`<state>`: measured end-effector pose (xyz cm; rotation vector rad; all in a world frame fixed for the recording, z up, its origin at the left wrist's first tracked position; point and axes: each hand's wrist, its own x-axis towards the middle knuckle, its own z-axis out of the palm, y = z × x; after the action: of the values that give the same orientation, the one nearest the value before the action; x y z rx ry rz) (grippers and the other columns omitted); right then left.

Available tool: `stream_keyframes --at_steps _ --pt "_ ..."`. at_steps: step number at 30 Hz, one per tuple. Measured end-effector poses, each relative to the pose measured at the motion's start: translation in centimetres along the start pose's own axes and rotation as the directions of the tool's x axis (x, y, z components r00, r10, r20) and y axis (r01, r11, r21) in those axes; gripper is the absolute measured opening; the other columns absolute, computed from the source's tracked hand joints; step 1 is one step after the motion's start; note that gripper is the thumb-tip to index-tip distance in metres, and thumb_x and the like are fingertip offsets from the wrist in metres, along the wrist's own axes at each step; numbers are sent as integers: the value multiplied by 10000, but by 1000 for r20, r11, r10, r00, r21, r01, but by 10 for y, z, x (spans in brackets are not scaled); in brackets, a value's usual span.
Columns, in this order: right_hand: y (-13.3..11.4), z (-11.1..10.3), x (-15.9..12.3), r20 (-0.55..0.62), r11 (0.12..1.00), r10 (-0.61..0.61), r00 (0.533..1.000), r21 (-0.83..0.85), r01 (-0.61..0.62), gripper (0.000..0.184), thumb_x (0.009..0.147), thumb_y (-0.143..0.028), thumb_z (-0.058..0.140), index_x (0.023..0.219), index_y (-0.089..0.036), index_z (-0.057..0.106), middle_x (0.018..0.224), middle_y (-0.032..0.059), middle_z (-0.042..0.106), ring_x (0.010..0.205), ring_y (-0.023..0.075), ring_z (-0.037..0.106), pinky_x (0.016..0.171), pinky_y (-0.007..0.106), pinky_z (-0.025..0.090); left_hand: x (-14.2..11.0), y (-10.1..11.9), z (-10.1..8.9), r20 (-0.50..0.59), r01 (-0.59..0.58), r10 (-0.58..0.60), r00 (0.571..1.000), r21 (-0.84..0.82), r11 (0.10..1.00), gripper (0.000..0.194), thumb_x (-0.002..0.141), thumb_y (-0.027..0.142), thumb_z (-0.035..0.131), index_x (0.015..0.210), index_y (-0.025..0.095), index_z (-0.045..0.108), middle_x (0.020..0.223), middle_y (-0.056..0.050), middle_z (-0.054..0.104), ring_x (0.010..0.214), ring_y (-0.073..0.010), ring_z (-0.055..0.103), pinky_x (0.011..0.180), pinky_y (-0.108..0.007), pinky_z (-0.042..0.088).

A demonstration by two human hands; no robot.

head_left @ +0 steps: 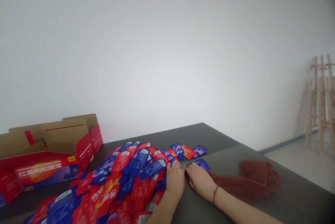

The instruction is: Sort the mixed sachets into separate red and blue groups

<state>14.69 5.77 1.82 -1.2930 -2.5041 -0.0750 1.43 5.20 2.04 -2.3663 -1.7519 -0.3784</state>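
Note:
A heap of red and blue foil sachets is spread over the dark table, many with white printing. At its right edge rests my left hand, fingers stretched forward and lying against the sachets. Close beside it, my right hand, with a thin red cord on the wrist, has its fingers bent together at the near end of a single blue sachet. That sachet's left end is partly covered by the fingers. Just beyond both hands, an orange-red sachet lies between blue ones.
A crumpled brown cloth lies right of my hands. Open red cardboard boxes stand at the left by the white wall. The dark table ends at a corner beyond the sachets. A wooden rack stands on the floor at right.

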Motion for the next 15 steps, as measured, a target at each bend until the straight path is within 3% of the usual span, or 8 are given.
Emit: stream_keyframes --at_steps 3,7,11,15 --pt "7 -4 -21 0 999 -26 1000 46 26 313 789 -85 457 1030 -148 646 1044 96 653 1022 235 556 930 327 416 0 -1 2 -6 2 -2 1000 -8 1000 354 921 144 372 1006 227 705 1043 -101 620 1057 -271 497 934 -462 351" --pt "29 -13 -32 -4 999 41 999 -10 -41 316 817 -71 400 989 -145 655 1022 102 658 1011 236 559 916 339 425 2 -1 5 -6 15 -15 1000 -34 999 355 923 154 374 1020 226 707 1052 -111 621 1049 -275 506 928 -463 353" --pt "37 -17 -10 -60 994 85 995 -61 -89 312 823 -65 396 965 -149 661 1009 113 662 1013 239 561 923 348 410 3 -1 5 2 23 -23 1000 -44 999 358 913 143 379 993 222 718 1033 -111 627 1037 -270 515 939 -461 342" --pt "21 -11 12 -15 992 97 995 -75 -98 292 824 -62 401 904 -119 676 972 139 677 992 259 575 894 345 429 3 -1 5 12 30 -29 1000 -46 999 375 916 142 358 1008 226 712 1044 -107 624 1040 -269 517 948 -464 333"
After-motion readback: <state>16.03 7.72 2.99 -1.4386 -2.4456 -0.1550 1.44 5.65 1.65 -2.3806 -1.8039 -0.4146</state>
